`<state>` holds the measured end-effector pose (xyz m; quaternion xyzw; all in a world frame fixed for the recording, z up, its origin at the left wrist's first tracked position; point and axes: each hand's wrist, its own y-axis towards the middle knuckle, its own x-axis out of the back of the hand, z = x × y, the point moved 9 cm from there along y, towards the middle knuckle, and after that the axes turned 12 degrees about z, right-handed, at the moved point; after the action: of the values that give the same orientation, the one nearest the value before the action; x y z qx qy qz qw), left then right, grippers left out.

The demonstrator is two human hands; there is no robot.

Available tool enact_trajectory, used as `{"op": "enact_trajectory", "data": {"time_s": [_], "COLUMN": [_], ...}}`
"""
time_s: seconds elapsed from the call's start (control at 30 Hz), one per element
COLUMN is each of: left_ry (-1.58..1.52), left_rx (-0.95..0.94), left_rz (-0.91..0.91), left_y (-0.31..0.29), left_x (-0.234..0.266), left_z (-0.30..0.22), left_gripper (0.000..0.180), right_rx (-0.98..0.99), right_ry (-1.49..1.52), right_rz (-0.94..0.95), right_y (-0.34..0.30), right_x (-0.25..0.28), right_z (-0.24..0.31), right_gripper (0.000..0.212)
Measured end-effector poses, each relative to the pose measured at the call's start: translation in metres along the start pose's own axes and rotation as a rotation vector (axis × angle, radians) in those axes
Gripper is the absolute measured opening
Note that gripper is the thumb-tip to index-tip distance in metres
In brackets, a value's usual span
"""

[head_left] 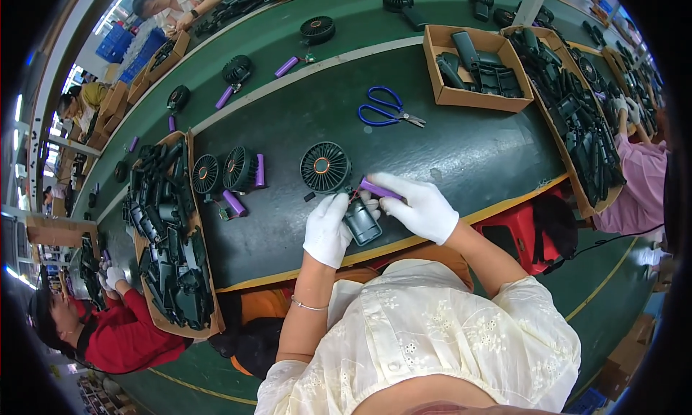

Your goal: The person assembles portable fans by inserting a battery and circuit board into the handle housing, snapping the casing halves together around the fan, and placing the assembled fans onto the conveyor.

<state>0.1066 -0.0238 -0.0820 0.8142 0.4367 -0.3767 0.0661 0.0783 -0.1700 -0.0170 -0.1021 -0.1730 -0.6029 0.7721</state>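
Both of my hands wear white gloves. My left hand point(329, 230) is closed on a dark handle shell point(364, 226) with a rounded end, low over the bench. Between the fingers of my right hand point(425, 212) lies a purple battery cell point(379, 189), just above the shell. Thin red wires run near the shell's upper end, beside a round black fan head point(326, 168). That fan lies face up just beyond my left fingertips. A small black piece point(310, 197) sits on the bench by my left hand. My fingers partly hide the shell's inside.
Two fan heads point(238, 168) with purple cells point(234, 204) lie to the left. Blue-handled scissors point(391, 108) rest further back. Cardboard boxes of dark shells stand left point(207, 271), back right point(484, 102) and far right point(587, 199). A green belt point(270, 40) carries more fans. Co-workers sit either side.
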Motion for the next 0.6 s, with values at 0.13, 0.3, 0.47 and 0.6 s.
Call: {"op": "enact_trajectory", "data": {"time_s": [0.13, 0.3, 0.47, 0.6], "left_ry": [0.166, 0.144, 0.142, 0.139], "left_rx": [-0.066, 0.007, -0.009, -0.023], "left_rz": [-0.081, -0.092, -0.082, -0.136], "left_y": [0.0, 0.006, 0.002, -0.004], "left_x": [0.016, 0.026, 0.007, 0.004], "left_z": [-0.006, 0.001, -0.001, -0.004], "left_gripper": [0.024, 0.024, 0.033, 0.032], "right_rx": [-0.092, 0.001, 0.166, 0.08], "right_ry": [0.34, 0.121, -0.141, -0.096], "right_rz": [0.282, 0.299, 0.247, 0.276], "right_y": [-0.008, -0.012, -0.012, -0.011], "right_x": [-0.015, -0.017, -0.032, -0.043], "right_z": [-0.01, 0.019, 0.023, 0.017], "right_gripper": [0.023, 0.016, 0.016, 0.013]}}
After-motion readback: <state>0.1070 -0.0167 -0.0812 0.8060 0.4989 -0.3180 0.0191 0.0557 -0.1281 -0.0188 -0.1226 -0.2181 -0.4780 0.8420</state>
